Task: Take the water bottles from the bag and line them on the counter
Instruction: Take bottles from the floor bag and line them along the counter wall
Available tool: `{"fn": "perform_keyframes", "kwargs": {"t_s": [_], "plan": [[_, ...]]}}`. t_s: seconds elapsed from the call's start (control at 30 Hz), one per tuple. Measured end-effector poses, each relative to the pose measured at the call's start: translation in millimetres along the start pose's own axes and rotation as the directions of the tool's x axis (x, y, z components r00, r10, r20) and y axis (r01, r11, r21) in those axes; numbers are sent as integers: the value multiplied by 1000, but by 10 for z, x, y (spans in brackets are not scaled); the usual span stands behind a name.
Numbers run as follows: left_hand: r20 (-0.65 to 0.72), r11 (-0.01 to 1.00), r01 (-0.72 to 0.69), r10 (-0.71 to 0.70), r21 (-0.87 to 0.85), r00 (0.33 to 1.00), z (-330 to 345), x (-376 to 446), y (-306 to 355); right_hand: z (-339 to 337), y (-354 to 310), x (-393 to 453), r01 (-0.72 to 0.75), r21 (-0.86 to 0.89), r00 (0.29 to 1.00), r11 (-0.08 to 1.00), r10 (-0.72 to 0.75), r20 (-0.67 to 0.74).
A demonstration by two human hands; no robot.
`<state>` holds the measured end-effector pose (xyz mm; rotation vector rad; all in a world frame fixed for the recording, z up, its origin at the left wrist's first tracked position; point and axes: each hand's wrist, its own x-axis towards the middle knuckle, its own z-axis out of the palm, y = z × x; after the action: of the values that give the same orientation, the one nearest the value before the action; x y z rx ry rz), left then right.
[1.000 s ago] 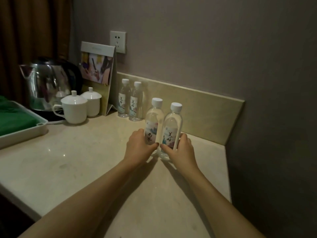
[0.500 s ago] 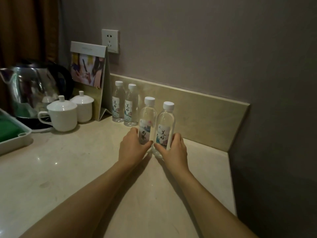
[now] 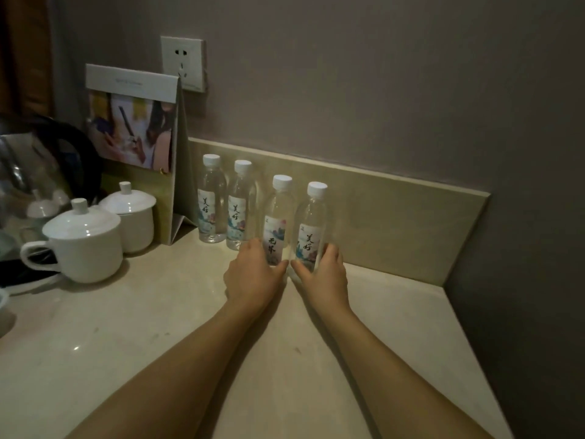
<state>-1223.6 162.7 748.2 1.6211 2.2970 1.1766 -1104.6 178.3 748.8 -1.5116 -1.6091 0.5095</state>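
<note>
The left hand (image 3: 253, 277) and right hand (image 3: 323, 274) are each gripping a water bottle, the third bottle (image 3: 277, 217) and fourth bottle (image 3: 311, 223), standing on the counter (image 3: 395, 312). Best is nudging both back level with the two bottles (image 3: 224, 204) by the wall, bases flat, before letting go.

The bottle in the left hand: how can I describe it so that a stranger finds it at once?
Start at the wall socket, then go down to the four water bottles along the backsplash. It is the third bottle from the left, gripped low by the left hand. Its label characters differ from the other three.
</note>
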Motion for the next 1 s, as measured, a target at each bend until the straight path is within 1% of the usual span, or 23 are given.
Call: {"fn": "perform_keyframes", "kwargs": {"t_s": [0.17, 0.33, 0.57, 0.77, 1.0], "plan": [[52, 989, -102, 96, 107, 994, -21, 232, -104, 206, -20, 122, -19, -70, 998, 997, 15, -61], [81, 988, -141, 136, 66, 987, -8, 348, -196, 320, -32, 189, -47, -89, 995, 995, 39, -93], [112, 988, -140, 132, 69, 985, -14, 388, -218, 409, -69, 213, -75, -100, 989, 992, 61, -134], [148, 988, -147, 139, 42, 979, 4, 482, -245, 437, -73, 234, -104, -146, 987, 984, 84, -136], [153, 990, -140, 135, 22, 979, 48, 527, -254, 454, -89, 292, -143, -195, 984, 970, 118, -137]]}}
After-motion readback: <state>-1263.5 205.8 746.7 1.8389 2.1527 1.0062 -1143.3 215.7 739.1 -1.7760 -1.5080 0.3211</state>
